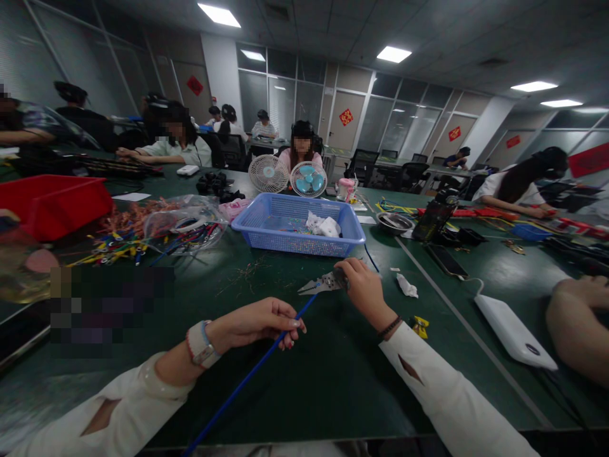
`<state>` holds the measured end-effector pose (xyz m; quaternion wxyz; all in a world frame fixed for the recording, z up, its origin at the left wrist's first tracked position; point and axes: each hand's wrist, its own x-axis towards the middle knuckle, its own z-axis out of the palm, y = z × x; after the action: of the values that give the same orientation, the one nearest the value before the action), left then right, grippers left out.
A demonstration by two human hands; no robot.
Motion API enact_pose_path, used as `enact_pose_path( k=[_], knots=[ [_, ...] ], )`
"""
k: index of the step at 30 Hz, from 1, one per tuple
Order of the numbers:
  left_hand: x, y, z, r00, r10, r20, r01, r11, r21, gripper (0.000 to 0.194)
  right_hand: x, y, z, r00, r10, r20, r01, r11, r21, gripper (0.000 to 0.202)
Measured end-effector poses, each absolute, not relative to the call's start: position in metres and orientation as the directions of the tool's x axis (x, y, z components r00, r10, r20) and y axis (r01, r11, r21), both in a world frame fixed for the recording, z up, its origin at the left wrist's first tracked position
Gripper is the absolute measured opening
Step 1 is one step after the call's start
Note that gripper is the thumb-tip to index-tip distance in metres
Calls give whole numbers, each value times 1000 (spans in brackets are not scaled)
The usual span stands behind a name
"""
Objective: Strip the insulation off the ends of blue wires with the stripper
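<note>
The blue cable (247,376) lies straight ahead of the body, low in front, its long axis slanting from the bottom edge, left of the middle, up and away to the right. The left hand (266,322) pinches it between thumb and fingers a little short of its far end; the right hand (364,285) is clenched round the handles of the metal pliers (326,283), whose nose points left, across the line of the cable. The cable's tip reaches the underside of that nose, so the left hand is on the cable itself and the right meets it only through the tool; whether the jaws bite on it, I cannot tell. Both hands are above the green tabletop (328,387), on the near side of the blue basket (304,245). As for writing, the red diamond-shaped paper (346,117) on the far door carries gold marks too small to read, and the white power bank (514,330) on the right shows a dark oval but no legible brand.
</note>
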<state>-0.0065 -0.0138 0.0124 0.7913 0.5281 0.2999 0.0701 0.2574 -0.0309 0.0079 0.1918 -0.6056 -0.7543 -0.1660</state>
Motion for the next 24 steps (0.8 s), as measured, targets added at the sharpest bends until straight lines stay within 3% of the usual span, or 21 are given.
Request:
enact_pose_path(
  k=[7,17,24],
  knots=[
    [-8,-12,12,828,416,-376,200,408,891,23,255,-34,16,-145,862,486,984,176,-18,29],
    [-8,-13,16,815,442,-374,192,404,895,25,253,-34,10,-58,906,420,936,196,-293,33],
    [-9,-11,11,835,411,-365,204,385,900,27,258,-32,6,-156,878,452,902,313,-297,52]
  ],
)
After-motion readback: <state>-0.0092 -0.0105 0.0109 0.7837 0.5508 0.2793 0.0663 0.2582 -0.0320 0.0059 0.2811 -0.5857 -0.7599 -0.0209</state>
